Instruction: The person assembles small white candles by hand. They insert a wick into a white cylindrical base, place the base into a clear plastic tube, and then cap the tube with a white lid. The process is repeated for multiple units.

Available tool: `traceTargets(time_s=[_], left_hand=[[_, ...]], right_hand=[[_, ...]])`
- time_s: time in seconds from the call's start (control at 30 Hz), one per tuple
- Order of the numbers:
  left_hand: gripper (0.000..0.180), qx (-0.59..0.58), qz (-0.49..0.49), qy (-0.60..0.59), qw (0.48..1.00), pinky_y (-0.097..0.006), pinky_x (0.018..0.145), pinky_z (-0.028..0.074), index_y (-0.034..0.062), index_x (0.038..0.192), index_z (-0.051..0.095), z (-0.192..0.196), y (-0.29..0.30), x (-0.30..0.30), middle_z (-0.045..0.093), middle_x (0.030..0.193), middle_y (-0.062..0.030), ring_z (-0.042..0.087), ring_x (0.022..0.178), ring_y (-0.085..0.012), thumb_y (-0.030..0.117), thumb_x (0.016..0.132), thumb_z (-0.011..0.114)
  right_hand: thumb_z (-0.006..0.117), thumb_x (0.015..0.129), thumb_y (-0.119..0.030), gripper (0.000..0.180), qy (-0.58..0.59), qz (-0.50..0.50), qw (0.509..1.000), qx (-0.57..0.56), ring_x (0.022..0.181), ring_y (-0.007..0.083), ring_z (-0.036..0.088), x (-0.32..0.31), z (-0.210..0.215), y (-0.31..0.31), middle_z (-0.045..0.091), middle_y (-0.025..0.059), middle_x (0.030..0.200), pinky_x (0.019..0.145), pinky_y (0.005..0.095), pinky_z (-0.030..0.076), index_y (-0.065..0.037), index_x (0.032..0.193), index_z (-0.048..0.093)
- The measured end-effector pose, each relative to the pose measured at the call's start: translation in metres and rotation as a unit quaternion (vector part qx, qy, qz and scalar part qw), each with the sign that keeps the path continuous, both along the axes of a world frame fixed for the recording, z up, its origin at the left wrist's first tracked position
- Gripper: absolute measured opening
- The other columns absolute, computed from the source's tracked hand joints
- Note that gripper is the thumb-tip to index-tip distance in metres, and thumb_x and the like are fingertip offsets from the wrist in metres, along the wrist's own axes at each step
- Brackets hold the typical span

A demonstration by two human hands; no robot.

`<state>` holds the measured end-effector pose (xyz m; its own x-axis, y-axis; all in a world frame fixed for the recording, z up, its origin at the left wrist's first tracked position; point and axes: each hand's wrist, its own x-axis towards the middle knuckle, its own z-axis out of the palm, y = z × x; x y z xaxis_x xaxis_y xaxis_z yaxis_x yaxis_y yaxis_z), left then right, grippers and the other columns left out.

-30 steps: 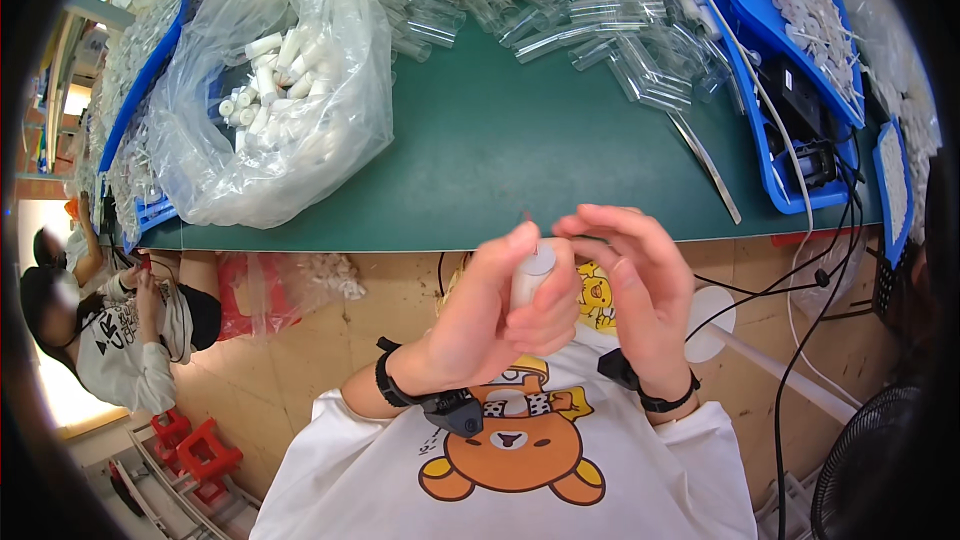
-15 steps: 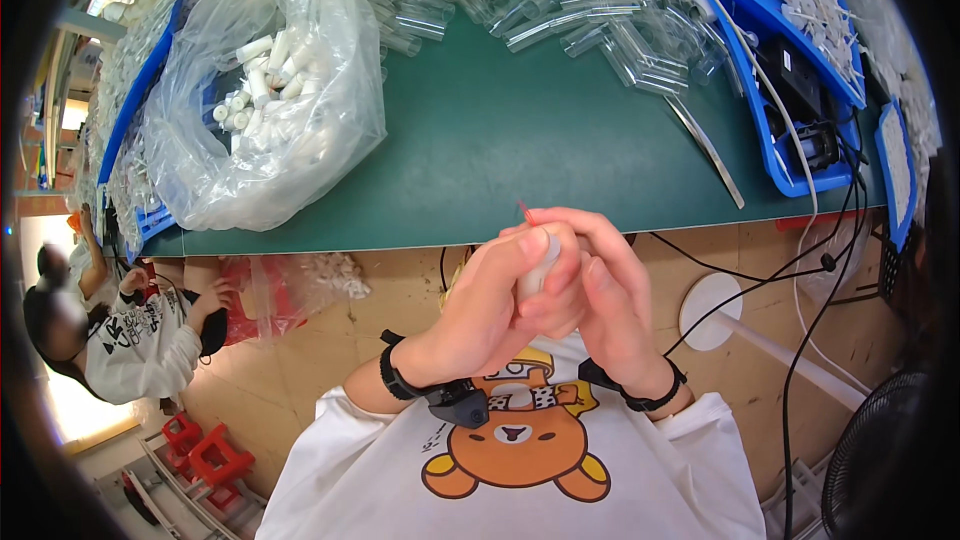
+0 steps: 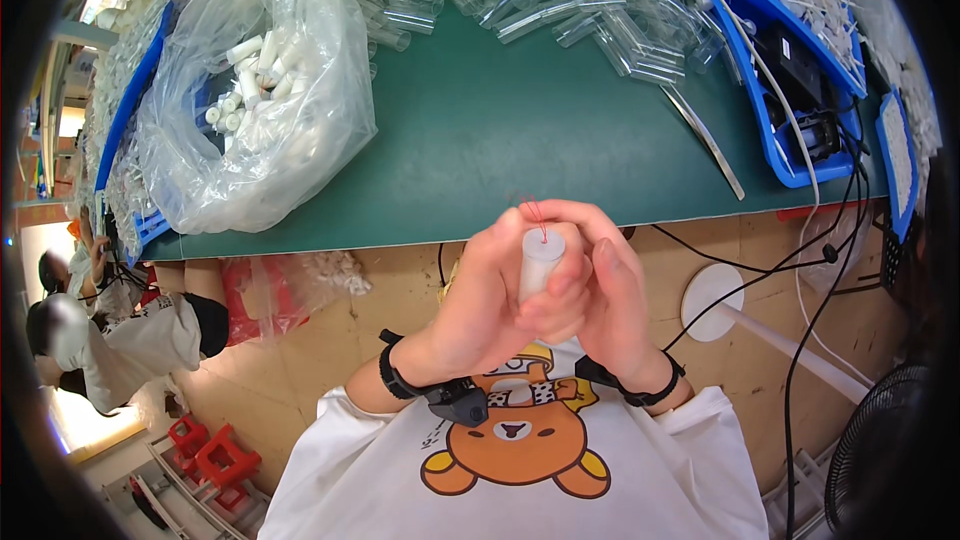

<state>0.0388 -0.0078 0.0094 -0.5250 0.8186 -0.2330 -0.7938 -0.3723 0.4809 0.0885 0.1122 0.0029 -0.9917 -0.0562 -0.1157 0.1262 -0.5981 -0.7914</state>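
Both hands meet just in front of the table edge, around a small white cylinder (image 3: 540, 268) held upright with its round end up. A thin red thread (image 3: 544, 230) comes out of the middle of that end and loops up over the fingers. My left hand (image 3: 480, 278) is closed round the cylinder, its thumb along the left side. Pressed against it from the right, my right hand (image 3: 612, 290) is curled, with its index finger bent over behind the cylinder's top, at the thread. The hands overlap, so some fingertips are hidden.
On the green table (image 3: 450, 140) lie a clear bag (image 3: 310, 155) of white cylinders, several clear tubes (image 3: 640, 50), tweezers (image 3: 704, 140) and a blue bin (image 3: 800, 178). Black cables (image 3: 790, 360) hang at the right, near a fan (image 3: 880, 450). People (image 3: 150, 340) sit at the left.
My left thumb has moved off the cylinder's top, which now shows with the thread coming out. The cylinder is turned more upright. At the left, a person has leaned over.
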Motion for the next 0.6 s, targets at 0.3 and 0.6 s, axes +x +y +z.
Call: traceTargets(time_s=[0.3,0.6], left_hand=[[0.046,0.031,-0.029,-0.031,0.999,-0.025,0.041,0.021,0.0089,0.067,0.041,-0.002,-0.002,0.001,0.031,0.051,0.0044,0.026,0.043,-0.0080,0.046,0.093,0.032],[0.034,0.052,-0.006,0.008,0.999,-0.026,0.043,0.023,0.0032,0.073,0.048,0.001,0.002,0.002,0.035,0.051,0.0007,0.029,0.043,-0.0088,0.029,0.092,0.036]], right_hand=[[0.036,0.096,-0.034,0.050,-0.037,-0.029,0.998,-0.052,0.089,0.0146,0.058,-0.006,-0.001,-0.007,0.059,0.0154,0.101,0.075,0.0251,0.047,0.006,0.125,0.040],[0.047,0.090,-0.035,0.049,-0.061,0.183,0.945,-0.262,0.046,0.0025,0.036,-0.005,-0.017,0.003,0.047,-0.0002,0.068,0.038,0.0178,0.026,0.003,0.121,0.046]])
